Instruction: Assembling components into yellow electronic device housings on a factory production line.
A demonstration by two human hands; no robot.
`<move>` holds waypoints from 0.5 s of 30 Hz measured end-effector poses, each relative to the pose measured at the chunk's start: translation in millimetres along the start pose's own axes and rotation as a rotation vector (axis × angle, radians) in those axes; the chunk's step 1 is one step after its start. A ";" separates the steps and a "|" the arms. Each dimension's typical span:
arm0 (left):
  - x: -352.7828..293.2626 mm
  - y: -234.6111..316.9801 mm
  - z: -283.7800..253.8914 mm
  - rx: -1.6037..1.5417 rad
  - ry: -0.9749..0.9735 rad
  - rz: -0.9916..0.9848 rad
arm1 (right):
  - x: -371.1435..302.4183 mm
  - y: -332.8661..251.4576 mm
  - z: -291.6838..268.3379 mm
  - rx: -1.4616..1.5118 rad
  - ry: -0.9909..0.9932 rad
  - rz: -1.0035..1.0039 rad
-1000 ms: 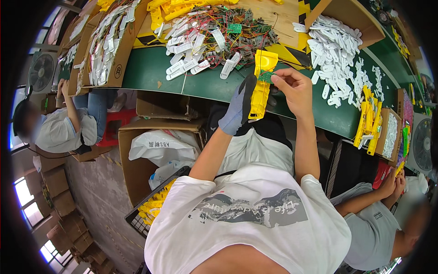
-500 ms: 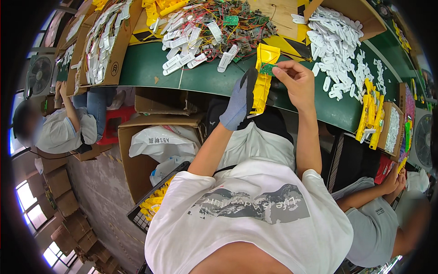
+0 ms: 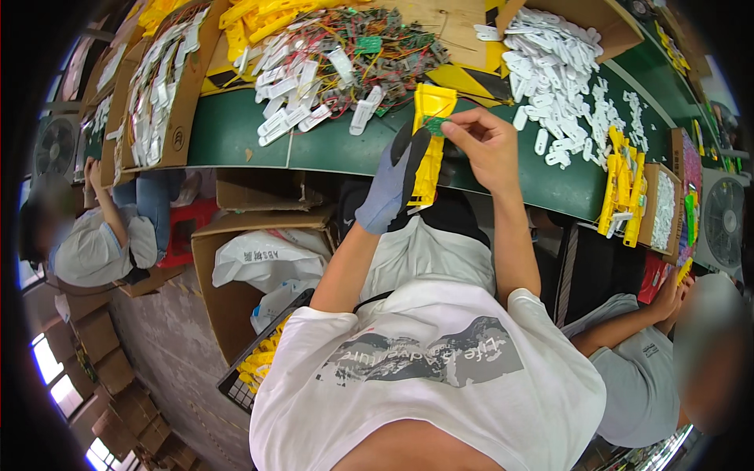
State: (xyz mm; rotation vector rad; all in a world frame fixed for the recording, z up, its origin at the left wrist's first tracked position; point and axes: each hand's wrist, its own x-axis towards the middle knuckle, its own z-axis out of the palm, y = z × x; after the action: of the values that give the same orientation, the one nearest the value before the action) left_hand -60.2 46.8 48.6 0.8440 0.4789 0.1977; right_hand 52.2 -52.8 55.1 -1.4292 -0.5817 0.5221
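My left hand (image 3: 390,182), in a grey-blue glove with dark fingertips, is closed around a long yellow plastic housing (image 3: 429,171) held upright over the table's near edge. Bare and pinching, my right hand (image 3: 488,144) grips the edge of a small green circuit board (image 3: 434,125) at the upper part of the housing. Whether the board is seated in it I cannot tell. Beyond my hands lies a heap of white plastic parts, wires and dark small boxes (image 3: 393,59), with another green circuit board (image 3: 367,45) on top.
White oval plastic pieces (image 3: 550,71) spill from a carton at the right, beside yellow housings (image 3: 624,188) at the table edge. A carton of white parts (image 3: 161,86) stands at the left. Below are an open carton with bags (image 3: 271,259) and a black crate (image 3: 236,385). Co-workers sit on both sides.
The whole view has shifted, so the table and heaps appear further left. My left hand still holds the yellow housing and my right hand still pinches the circuit board against it.
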 end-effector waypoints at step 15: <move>4.5 -9.7 3.8 0.138 0.183 0.204 | -9.2 8.2 17.4 -0.263 -0.010 -0.038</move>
State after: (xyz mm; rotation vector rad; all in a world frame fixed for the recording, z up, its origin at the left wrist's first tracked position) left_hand -54.6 39.5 42.0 1.0158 0.5831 0.4364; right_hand 34.0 -45.0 47.3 -1.6611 -0.7034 0.4340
